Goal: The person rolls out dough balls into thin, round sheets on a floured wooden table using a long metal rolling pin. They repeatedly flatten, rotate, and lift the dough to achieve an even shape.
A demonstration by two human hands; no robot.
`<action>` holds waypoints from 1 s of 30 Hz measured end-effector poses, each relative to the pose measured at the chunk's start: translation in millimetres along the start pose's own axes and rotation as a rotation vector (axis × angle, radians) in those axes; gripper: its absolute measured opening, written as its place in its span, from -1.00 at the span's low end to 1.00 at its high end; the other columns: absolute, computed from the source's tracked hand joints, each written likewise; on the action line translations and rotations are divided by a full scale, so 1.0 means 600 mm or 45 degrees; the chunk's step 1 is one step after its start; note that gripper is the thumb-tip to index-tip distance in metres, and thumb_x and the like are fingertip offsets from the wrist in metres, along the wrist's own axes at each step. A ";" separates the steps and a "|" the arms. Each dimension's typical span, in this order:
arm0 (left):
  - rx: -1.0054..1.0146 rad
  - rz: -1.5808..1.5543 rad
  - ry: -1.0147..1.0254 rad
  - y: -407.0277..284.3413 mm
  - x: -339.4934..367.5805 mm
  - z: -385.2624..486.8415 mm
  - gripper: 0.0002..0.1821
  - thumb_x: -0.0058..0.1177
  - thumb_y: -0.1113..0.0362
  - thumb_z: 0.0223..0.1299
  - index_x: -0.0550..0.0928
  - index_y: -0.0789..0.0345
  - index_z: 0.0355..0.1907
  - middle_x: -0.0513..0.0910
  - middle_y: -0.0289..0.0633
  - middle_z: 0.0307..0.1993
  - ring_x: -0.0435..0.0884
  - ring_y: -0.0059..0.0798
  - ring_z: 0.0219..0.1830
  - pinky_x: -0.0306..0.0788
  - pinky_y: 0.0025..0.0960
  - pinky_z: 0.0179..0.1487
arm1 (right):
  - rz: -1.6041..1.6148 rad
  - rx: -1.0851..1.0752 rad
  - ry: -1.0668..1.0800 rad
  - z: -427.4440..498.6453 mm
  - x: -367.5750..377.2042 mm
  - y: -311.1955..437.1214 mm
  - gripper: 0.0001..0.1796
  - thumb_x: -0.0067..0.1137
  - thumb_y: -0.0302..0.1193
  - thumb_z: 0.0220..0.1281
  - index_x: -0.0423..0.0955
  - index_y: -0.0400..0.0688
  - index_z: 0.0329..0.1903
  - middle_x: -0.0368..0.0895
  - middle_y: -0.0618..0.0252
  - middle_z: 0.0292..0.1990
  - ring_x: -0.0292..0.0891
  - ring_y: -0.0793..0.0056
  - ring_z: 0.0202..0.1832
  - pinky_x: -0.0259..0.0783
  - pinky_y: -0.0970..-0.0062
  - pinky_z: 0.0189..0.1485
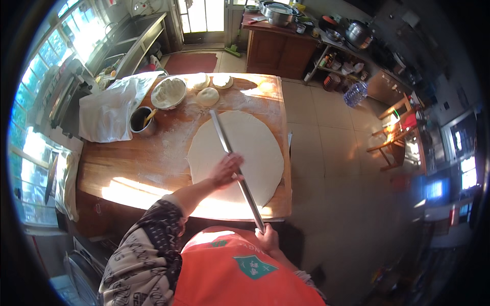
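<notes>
A large round sheet of rolled dough (254,141) covers the right part of the wooden table. Across it slants a long metal rolling pin (222,132), its near end past the table's front edge. My right hand (267,238) is wrapped around that near end, close to the red apron. Over the pin's middle lies my left hand (226,171), blurred, with its fingers and thumb reaching across the metal; whether it grips is unclear. Beyond the far tip sit several round dough pieces (208,97), and a white-coated bowl (169,93) stands to their left.
A dark metal pot (142,121) with a yellow handle in it stands on the floury wooden table (160,153). Translucent plastic sheeting (115,105) lies at the table's left. A cabinet (281,53) and a wooden chair (394,134) stand farther off on the tiled floor (329,153).
</notes>
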State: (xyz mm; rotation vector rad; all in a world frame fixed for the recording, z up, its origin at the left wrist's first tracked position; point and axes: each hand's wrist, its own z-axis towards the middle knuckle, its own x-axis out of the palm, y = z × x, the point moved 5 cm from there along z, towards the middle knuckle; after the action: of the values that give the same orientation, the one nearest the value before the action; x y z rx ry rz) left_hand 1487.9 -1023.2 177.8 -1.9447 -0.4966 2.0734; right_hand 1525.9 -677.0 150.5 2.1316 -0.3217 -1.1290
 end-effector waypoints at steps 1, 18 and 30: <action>0.176 0.220 0.096 -0.019 0.060 0.022 -0.12 -0.25 -0.38 0.51 0.24 0.22 0.61 0.20 -0.14 0.63 -0.06 -0.19 0.71 -0.31 0.03 0.74 | 0.045 -0.060 0.011 0.015 0.007 -0.012 -0.60 0.33 -0.17 0.28 0.54 -0.23 -0.06 0.73 -0.16 -0.30 0.69 -0.24 -0.16 0.58 -0.04 -0.14; -0.254 -0.156 -0.180 -0.104 0.044 0.080 -0.24 -0.04 -0.14 0.52 0.23 0.16 0.62 0.19 0.02 0.62 0.10 0.02 0.66 -0.11 0.06 0.69 | -0.217 -0.084 0.441 0.011 -0.062 -0.044 -0.50 0.31 -0.03 0.27 0.53 -0.22 -0.03 0.72 -0.22 -0.25 0.69 -0.24 -0.08 0.57 -0.01 -0.08; -0.956 0.065 -0.611 0.133 0.041 -0.475 -0.09 0.11 0.05 0.46 0.03 0.38 0.66 0.06 0.18 0.64 0.10 0.17 0.63 0.02 0.09 0.64 | -0.282 -0.144 0.186 -0.028 0.027 0.030 -0.55 0.34 -0.07 0.26 0.59 -0.20 -0.07 0.75 -0.11 -0.25 0.72 -0.15 -0.10 0.59 0.01 -0.07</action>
State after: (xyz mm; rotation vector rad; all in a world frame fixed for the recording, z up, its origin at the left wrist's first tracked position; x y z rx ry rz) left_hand 1773.8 -1064.8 109.0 -1.7446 -1.5224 2.6423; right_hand 1550.5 -690.7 158.7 2.1720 0.0458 -1.0780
